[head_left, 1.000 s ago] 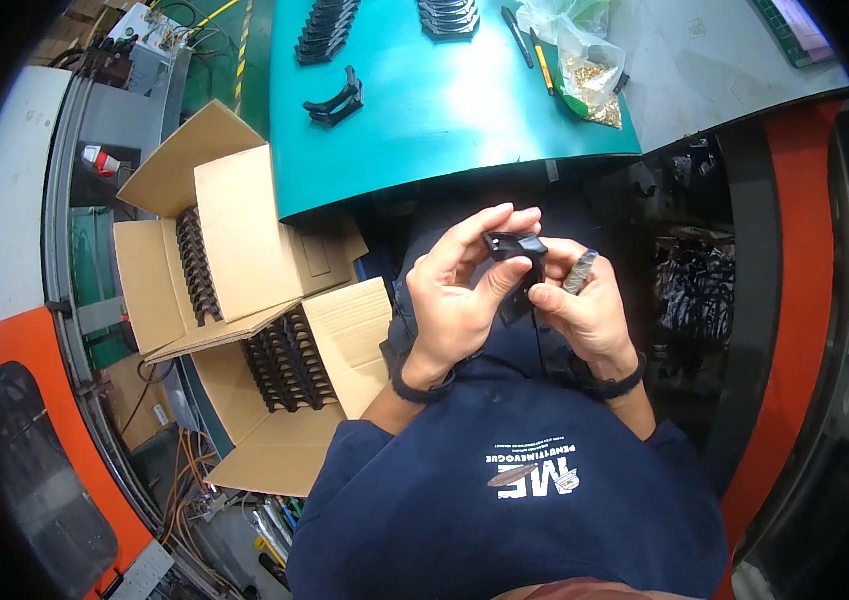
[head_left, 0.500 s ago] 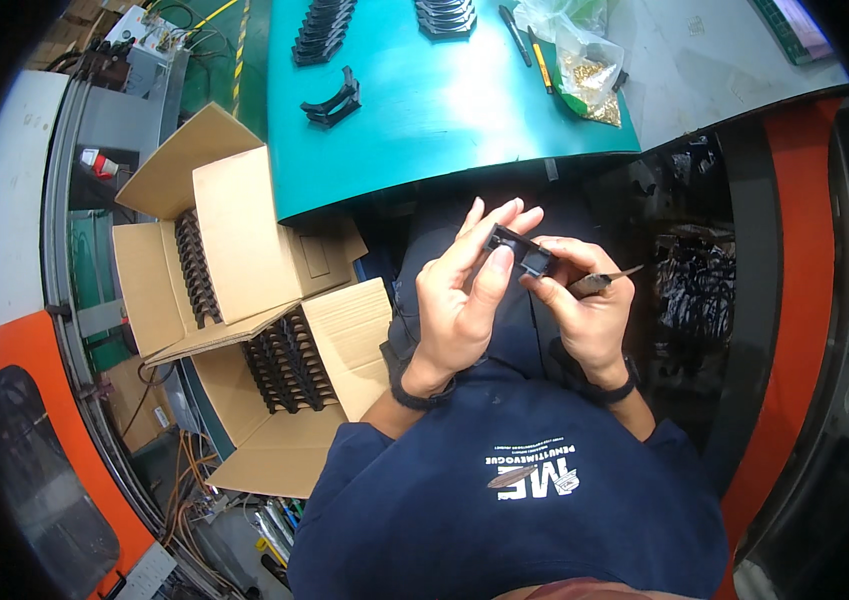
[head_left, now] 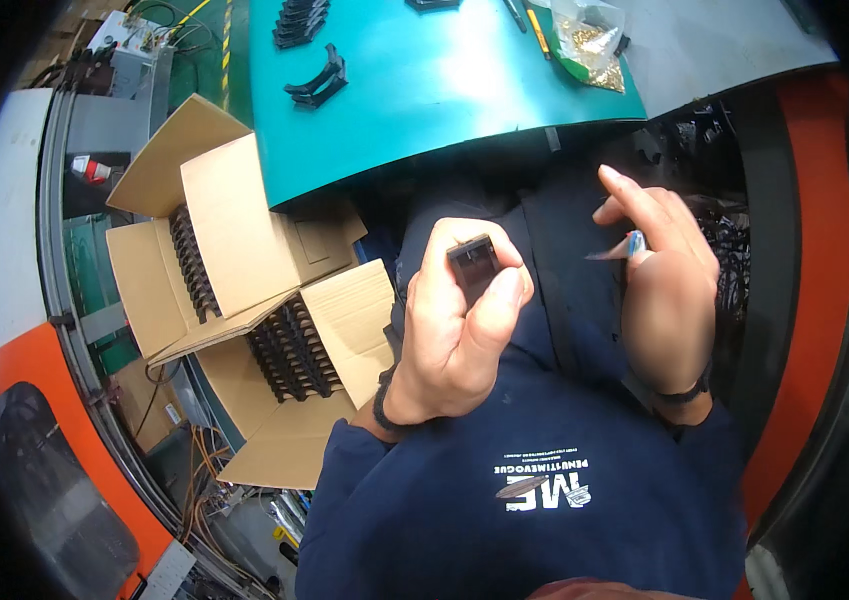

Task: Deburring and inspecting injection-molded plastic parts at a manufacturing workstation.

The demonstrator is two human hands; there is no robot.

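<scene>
My left hand [head_left: 459, 335] is closed round a small black plastic part [head_left: 474, 265], thumb along one side and fingers along the other. The part's narrow end faces up; its lower portion is hidden in the palm. Off to the right and apart from it, my right hand [head_left: 669, 280] is raised over my thigh, partly smeared. A small pointed blade [head_left: 624, 246] with a white, blue and red bit sticks out from between its fingers; the rest of it is hidden by the hand.
A green-topped table [head_left: 394, 120] lies ahead, bearing a curved black part [head_left: 317, 80], stacked black parts [head_left: 301, 22], a yellow-black pen-like tool [head_left: 538, 35] and a bag of small brass-coloured pieces [head_left: 594, 50]. Open cartons [head_left: 234, 215] at left hold rows of black parts [head_left: 294, 350].
My right hand has let go of the black part and swung away to the right with the blade. My left hand has closed round the part and turned it. The view has shifted slightly.
</scene>
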